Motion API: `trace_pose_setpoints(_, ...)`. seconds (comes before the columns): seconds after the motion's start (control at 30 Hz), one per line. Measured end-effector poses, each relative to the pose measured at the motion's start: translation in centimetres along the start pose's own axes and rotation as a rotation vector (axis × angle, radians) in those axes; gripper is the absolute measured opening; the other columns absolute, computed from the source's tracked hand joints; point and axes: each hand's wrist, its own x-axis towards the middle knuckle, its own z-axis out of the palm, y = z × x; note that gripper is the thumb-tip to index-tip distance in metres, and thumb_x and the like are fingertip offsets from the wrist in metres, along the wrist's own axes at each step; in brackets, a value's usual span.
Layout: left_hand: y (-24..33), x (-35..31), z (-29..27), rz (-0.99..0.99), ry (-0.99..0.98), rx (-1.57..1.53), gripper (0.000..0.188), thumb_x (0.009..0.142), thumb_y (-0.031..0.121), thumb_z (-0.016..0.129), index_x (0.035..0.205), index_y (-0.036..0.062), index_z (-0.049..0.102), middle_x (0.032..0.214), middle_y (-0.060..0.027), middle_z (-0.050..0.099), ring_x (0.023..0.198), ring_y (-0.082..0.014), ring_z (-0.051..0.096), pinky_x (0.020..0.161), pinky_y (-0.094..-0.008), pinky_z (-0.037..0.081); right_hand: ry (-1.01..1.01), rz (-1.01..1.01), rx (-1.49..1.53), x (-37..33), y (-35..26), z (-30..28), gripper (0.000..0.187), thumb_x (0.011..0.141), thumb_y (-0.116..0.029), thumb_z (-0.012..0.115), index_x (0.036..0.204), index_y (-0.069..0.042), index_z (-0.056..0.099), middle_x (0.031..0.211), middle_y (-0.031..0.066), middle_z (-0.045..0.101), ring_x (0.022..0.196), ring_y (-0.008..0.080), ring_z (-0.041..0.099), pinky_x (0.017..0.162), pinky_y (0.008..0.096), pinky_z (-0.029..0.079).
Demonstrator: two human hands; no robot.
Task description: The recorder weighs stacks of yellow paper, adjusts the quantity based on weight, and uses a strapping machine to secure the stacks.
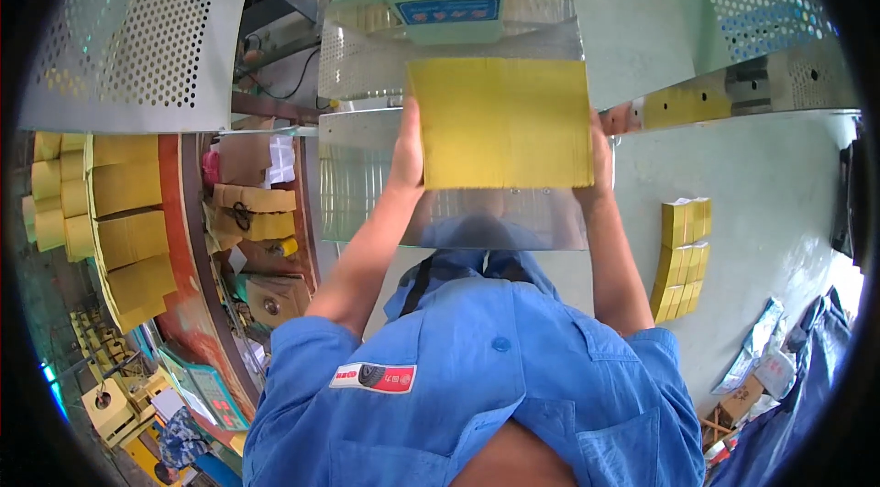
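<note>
yellow stack [502, 125] is the workpiece, between the person's two hands, in front of the body and over the shiny metal tray [362, 171] and the lower part of the perforated metal panel [362, 47] behind it. left hand [410, 152] grips its left edge, right hand [599, 161] grips its right edge. both grasping, neither free, pressure coming in from the sides. most of the fingers are hidden behind or along the edges, so can't tell how far they wrap under. also can't tell from this angle if the underside touches metal or hangs just above it.

step in hand, my read: two-handed handling of the block at the tray, either carrying it or squaring it up, one frame won't settle which. fine lines across its face suggest many thin layers, a bit blurred, so i'd treat it as loose sheets, not a solid brick.

next move calls for even squeeze on both sides, block level, forearms moving together. main risk: one hand easing first, middle layers sag or slip out. if it gets set down, lower edge should land flat, then hands off together.

nearby: similar yellow bundles [686, 258] on the floor to the right, yellow piles [133, 180] to the left, both well apart from the hands
</note>
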Motion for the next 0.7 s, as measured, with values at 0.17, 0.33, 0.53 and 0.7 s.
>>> trace_pose_setpoints(0.17,0.6,4.1,-0.7,-0.003,0.070,0.117,0.073,0.096,0.060,0.049,0.142,0.0036,0.043,0.136,-0.0094,0.051,0.125,-0.0192,0.049,0.102,-0.0327,0.042,0.072,-0.156,0.025,3.7,2.8,-0.1,0.047,0.103,-0.033,0.041,0.137,-0.001,0.049,0.128,0.0061,0.055,0.115,0.0166,0.053,0.096,0.0297,0.044)
trace_pose_setpoints(0.33,0.9,4.5,-2.0,-0.043,-0.021,0.043,0.074,0.095,0.059,0.052,0.146,0.0062,0.039,0.140,-0.0085,0.048,0.127,-0.0202,0.047,0.103,-0.0345,0.041,0.238,-0.597,-0.774,4.9,6.4,-2.3,0.045,0.101,-0.033,0.047,0.133,-0.002,0.051,0.124,0.0039,0.056,0.110,0.0140,0.055,0.092,0.0283,0.045)
trace_pose_setpoints(0.53,0.5,3.8,-3.1,-0.010,0.035,0.014,0.072,0.097,0.046,0.054,0.152,0.0072,0.029,0.150,-0.0087,0.040,0.139,-0.0217,0.035,0.112,-0.0351,0.031,0.211,-0.111,0.136,5.0,5.0,-0.7,0.046,0.100,-0.032,0.050,0.132,0.001,0.052,0.117,0.0047,0.061,0.108,0.0149,0.056,0.091,0.0321,0.047)
trace_pose_setpoints(0.7,0.0,3.0,-2.5,0.057,0.084,0.078,0.064,0.097,0.034,0.052,0.151,0.0053,0.032,0.149,-0.0085,0.041,0.139,-0.0215,0.035,0.113,-0.0345,0.029,-0.023,-0.140,0.142,3.4,3.2,-0.8,0.060,0.099,-0.045,0.048,0.140,-0.001,0.045,0.126,0.0068,0.057,0.117,0.0170,0.052,0.101,0.0317,0.040)
